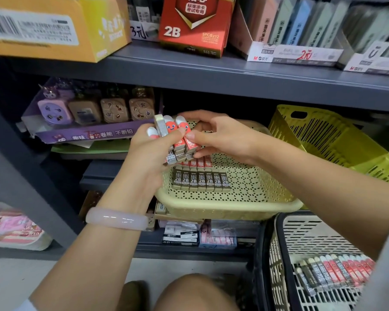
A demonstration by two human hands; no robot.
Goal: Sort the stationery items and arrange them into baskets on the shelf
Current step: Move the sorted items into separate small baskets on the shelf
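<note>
My left hand grips a bundle of small lead-refill cases, red ones with faces and grey ones, above the beige perforated basket on the shelf. My right hand pinches a red case at the bundle's right side with thumb and fingers. Inside the basket lies a neat row of grey 2B cases, with a row of red cases behind it, partly hidden by my hands.
A black-rimmed white basket at lower right holds several more red and grey cases. A yellow-green basket leans at the right. Purple sharpener display sits left; a red 2B box stands on the upper shelf. My knee is below.
</note>
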